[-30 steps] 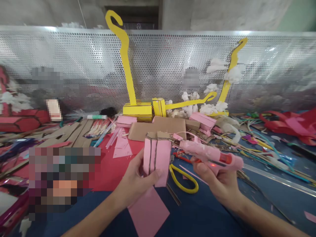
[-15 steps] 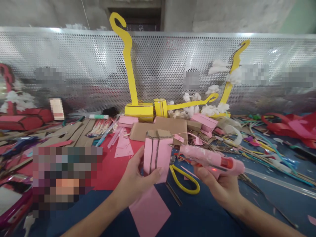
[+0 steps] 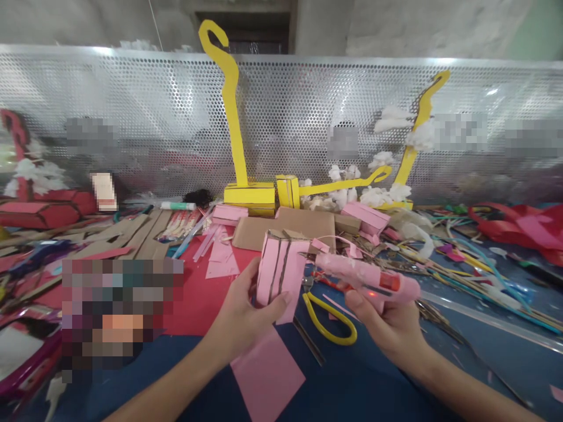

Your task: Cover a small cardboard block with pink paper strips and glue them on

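My left hand point(image 3: 244, 316) grips a small cardboard box covered with pink paper point(image 3: 281, 271), held upright and slightly tilted over the blue table. My right hand point(image 3: 387, 325) holds a pink hot glue gun point(image 3: 367, 277) whose nozzle points left, close to the box's upper right edge. A loose pink paper sheet point(image 3: 267, 375) lies under my left wrist. Yellow-handled scissors point(image 3: 329, 319) rest on the table between my two hands.
A perforated metal screen point(image 3: 132, 117) closes the back. In front of it stand yellow cardboard hook shapes point(image 3: 235, 117), yellow boxes point(image 3: 250, 196) and white cotton tufts point(image 3: 378, 190). Cardboard pieces point(image 3: 285, 225), red paper point(image 3: 197, 293) and colourful strips point(image 3: 466, 258) cover the table.
The glue gun's nozzle has moved slightly left towards the box. My left hand has tilted the box a little to the right.
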Motion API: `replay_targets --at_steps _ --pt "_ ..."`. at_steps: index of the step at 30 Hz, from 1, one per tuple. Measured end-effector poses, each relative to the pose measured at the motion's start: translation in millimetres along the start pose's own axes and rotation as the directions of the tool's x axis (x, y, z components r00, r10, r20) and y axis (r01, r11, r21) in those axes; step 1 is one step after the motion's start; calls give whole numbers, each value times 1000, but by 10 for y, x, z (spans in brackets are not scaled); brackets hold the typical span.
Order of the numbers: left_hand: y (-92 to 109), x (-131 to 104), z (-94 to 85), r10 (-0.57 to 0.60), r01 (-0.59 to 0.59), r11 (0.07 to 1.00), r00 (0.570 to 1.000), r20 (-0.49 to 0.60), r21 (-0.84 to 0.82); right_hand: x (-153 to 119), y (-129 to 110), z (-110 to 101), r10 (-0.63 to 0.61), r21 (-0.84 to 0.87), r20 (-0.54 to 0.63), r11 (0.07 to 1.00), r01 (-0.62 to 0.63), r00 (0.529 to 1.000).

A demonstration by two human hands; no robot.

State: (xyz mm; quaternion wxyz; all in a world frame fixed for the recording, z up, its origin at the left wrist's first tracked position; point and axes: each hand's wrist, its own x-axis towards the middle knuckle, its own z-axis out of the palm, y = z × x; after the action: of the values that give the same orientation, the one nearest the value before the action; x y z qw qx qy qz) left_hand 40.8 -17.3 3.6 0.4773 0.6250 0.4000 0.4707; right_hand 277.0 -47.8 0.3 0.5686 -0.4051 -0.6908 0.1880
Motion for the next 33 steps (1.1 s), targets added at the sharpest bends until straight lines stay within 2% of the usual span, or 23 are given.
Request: replay_targets --at_steps 6,13,16,19,25,28,31,33 --pt "-66 14 -27 20 -19 996 1000 -14 84 -35 78 -3 51 -19 108 999 -49 993" --pt "-34 10 -15 9 2 975 999 -51 223 -65 99 -2 -1 -54 70 999 5 998" --pt "-62 8 -16 -5 11 973 1000 -27 229 -73 113 -1 2 -84 49 996 2 999" --pt "-93 -5 -27 -41 39 986 999 7 164 -71 116 -9 10 -82 61 997 -5 998" --pt "-56 -16 -48 -33 33 999 998 62 2 -39 49 -9 -48 -93 31 994 51 998" --pt "-46 -1 -43 -131 144 973 988 79 -181 -15 7 3 -56 -87 21 995 57 998" --pt "-48 30 -34 -299 345 850 938 173 -398 6 -19 11 -61 -89 9 994 62 998" --pt "-48 53 -34 -362 419 769 908 212 -483 11 -22 11 -63 -94 10 993 64 998"
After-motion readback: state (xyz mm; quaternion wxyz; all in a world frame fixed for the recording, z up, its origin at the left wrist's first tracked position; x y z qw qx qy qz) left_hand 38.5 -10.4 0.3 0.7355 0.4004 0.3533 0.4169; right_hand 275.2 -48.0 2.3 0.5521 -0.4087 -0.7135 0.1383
